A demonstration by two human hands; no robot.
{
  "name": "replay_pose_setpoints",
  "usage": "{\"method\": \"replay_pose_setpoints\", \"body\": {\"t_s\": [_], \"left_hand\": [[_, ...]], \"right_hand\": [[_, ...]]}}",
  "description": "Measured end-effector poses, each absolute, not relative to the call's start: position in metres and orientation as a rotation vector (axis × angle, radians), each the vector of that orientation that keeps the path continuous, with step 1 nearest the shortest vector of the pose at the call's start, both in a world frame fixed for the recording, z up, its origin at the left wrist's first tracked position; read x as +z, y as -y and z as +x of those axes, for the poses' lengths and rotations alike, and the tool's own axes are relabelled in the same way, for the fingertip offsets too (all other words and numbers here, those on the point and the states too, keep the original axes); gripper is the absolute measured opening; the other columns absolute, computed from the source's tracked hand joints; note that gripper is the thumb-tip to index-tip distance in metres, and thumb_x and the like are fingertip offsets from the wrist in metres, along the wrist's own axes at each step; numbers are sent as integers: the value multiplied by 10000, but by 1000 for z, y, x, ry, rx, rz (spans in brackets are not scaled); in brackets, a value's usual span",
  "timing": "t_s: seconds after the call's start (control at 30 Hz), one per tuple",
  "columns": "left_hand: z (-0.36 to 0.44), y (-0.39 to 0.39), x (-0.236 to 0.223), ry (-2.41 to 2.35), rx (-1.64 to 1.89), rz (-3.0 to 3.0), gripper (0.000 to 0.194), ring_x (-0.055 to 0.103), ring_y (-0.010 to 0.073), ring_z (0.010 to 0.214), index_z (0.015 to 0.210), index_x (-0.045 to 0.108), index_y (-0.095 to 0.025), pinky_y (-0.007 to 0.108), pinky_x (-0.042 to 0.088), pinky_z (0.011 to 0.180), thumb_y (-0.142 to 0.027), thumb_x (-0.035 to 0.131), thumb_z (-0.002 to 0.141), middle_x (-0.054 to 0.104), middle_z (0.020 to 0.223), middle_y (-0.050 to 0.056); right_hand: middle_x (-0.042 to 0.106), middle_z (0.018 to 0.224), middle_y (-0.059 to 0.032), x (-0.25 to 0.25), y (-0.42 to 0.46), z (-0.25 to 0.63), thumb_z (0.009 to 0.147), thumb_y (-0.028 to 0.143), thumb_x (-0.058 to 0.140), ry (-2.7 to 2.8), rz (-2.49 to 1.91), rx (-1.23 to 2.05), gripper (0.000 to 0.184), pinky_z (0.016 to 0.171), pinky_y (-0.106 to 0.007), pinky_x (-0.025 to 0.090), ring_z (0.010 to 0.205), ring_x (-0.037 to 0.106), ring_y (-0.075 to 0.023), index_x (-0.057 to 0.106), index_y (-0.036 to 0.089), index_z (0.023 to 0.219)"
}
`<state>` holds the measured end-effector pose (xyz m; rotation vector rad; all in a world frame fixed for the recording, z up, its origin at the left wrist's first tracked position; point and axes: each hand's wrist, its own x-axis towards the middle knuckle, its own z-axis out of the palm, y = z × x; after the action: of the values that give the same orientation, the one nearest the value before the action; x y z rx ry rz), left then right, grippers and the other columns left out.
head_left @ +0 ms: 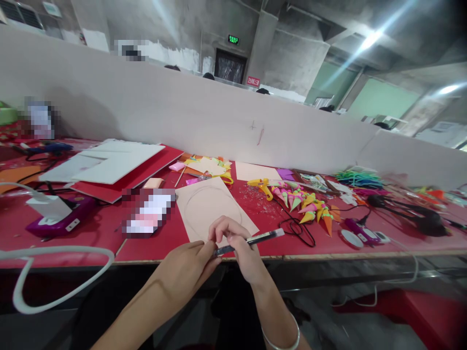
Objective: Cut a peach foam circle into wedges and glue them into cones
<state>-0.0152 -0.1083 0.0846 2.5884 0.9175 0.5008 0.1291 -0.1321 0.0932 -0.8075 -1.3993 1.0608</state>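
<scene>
A pen (265,237) with a dark barrel and a clear end slants between my hands over the table's front edge. My right hand (241,250) is closed round its middle. At the pen's lower left end, the fingers of my left hand (193,262) pinch it; the tip itself is partly hidden. Just beyond my fingers lies a cream sheet of paper (197,194) with a large circle drawn in thin lines. My hands cover the sheet's near edge. Left of the sheet is a phone (150,211), its screen blurred out.
Right of the sheet are a yellow glue gun (263,187), several small coloured paper cones (308,206) and a black cable (297,228). White boards (113,163) and a purple power strip (63,216) occupy the left. A pale partition (204,116) stands behind the red table (146,250).
</scene>
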Motion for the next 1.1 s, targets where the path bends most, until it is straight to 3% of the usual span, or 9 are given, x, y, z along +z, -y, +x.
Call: {"method": "replay_pose_setpoints", "body": {"t_s": [0.2,0.4,0.6,0.7,0.83,1.1], "left_hand": [[-19,112,81,-805,502,2342,229,517,121,571,894,480,-200,200,349,506,-316,283,881,569,683,-6],[-14,110,71,-836,451,2288,271,512,120,557,868,522,-186,204,349,509,-335,296,873,572,675,2],[-27,114,72,-843,587,2190,237,495,112,573,810,549,-193,185,357,521,-333,361,845,566,663,-14],[-28,114,73,-860,648,2084,231,446,100,545,760,539,-183,172,338,491,-337,383,832,527,627,-25],[-18,116,64,-866,838,1893,261,328,82,490,699,497,-166,172,289,448,-340,361,838,384,548,-46],[-2,130,53,-961,996,1636,389,218,67,421,489,381,-164,199,192,391,-379,347,812,231,454,-53]], "right_hand": [[501,814,-60,92,129,135,723,208,324,1403,-726,1217,138,677,-277,373,744,459,-159,449,176,673],[530,834,-56,86,130,126,739,151,319,1401,-769,1259,156,730,-280,359,793,475,-155,465,166,686],[528,789,-56,84,127,123,770,286,426,1292,-582,1321,177,732,-301,365,755,482,-157,527,152,713],[446,559,10,88,126,124,839,359,342,1044,-477,1296,356,768,-329,359,560,433,-116,418,179,542],[213,373,87,88,129,114,879,425,271,857,-330,1351,471,645,-303,360,376,197,-73,221,189,474],[208,331,91,79,142,93,888,440,263,847,-222,1147,500,518,-280,298,324,138,-50,171,176,473]]}}
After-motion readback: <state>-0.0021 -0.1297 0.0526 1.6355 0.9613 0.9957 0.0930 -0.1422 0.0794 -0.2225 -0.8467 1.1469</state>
